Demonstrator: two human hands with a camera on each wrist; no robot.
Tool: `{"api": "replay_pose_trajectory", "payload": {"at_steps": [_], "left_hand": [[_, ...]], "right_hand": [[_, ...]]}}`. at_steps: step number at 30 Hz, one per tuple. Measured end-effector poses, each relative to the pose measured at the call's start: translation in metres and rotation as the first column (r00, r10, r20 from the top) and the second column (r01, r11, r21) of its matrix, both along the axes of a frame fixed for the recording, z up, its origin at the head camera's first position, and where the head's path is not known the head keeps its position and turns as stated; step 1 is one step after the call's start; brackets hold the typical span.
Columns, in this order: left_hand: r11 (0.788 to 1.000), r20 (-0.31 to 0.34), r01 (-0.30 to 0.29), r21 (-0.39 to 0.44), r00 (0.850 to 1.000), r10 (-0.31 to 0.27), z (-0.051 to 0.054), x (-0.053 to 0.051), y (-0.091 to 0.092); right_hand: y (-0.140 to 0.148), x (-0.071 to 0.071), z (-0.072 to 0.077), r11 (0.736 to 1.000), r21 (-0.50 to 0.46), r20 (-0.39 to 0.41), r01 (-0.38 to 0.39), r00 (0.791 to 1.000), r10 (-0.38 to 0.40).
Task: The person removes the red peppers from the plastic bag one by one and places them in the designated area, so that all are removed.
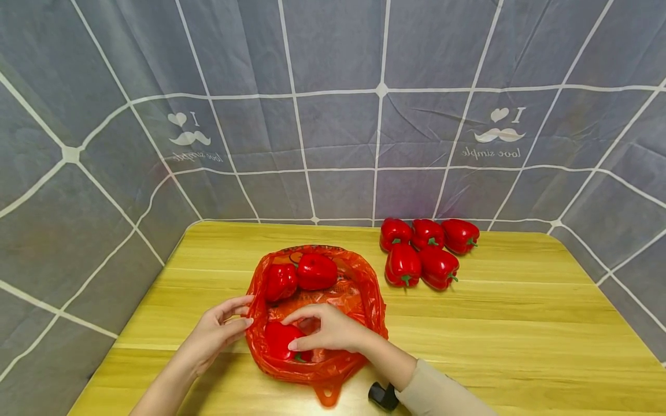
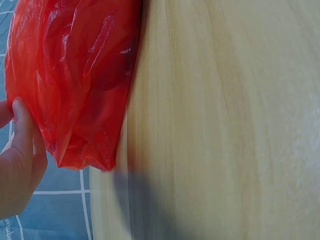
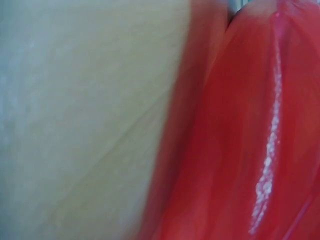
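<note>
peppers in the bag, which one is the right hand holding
The front pepper: the right hand grips it, while the other two peppers lie farther back in the bag.

Your head view is bright, with small glints on the peppers [image 1: 403, 263]. In your left wrist view, a soft shadow lies on the table [image 2: 215, 120]; your right one is blurred, with glare on the bag [image 3: 230, 150].

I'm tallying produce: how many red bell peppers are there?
8: five red bell peppers right of the red plastic bag, two inside at the back, one inside under the right hand. Folds may hide more.
</note>
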State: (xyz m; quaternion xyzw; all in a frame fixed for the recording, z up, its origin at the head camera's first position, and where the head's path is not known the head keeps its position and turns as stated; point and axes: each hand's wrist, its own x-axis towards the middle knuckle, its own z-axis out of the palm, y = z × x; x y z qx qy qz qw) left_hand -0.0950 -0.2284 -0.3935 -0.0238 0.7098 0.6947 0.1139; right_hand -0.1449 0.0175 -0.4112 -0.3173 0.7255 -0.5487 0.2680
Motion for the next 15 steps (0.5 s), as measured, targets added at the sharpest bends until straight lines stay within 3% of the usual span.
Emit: {"api": "replay_pose_trajectory", "payload": {"at_steps": [15], "left_hand": [[1.000,0.002,0.005,-0.002,1.000,-0.005,0.0043,0.0005,0.0000]], "right_hand": [[-0.0020,-0.0021,0.0049,0.999,0.031,0.041,-0.041,0.998,0.040]]}}
